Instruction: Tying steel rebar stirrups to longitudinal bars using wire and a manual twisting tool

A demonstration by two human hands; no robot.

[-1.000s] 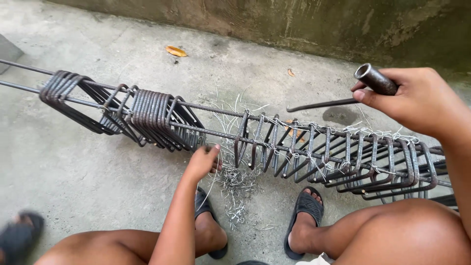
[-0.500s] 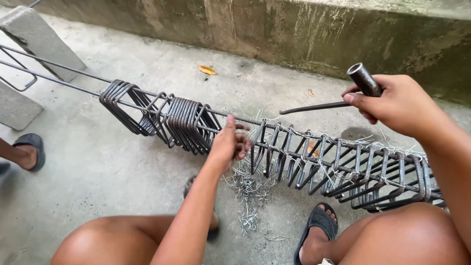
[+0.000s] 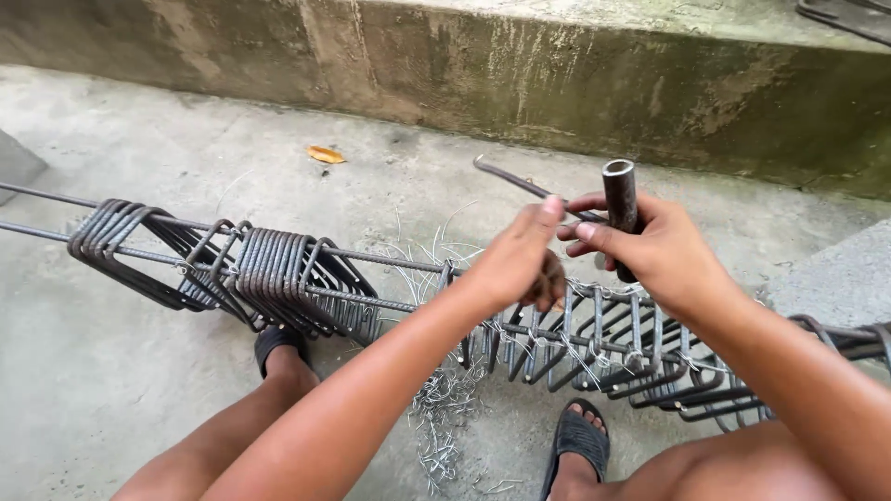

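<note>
Concrete floor [image 3: 139, 390], stained concrete ledge [image 3: 557, 74]

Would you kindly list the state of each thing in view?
Right hand: closed around hook tool, held upright.
Left hand: fingers touching the tool's hooked rod.
Rebar cage: lying horizontal, stirrups partly tied.
Loose stirrups: bunched together, untied.
Wire scraps: scattered on floor.

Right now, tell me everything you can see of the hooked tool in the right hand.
The hooked tool is a short, dark, rusty-looking metal tube with an open top end, held roughly upright in the right hand. A thin rod runs from it up to the left, ending in a small hook. The left hand touches the rod with its fingertips. It sits above the rebar cage, clear of it.
</note>
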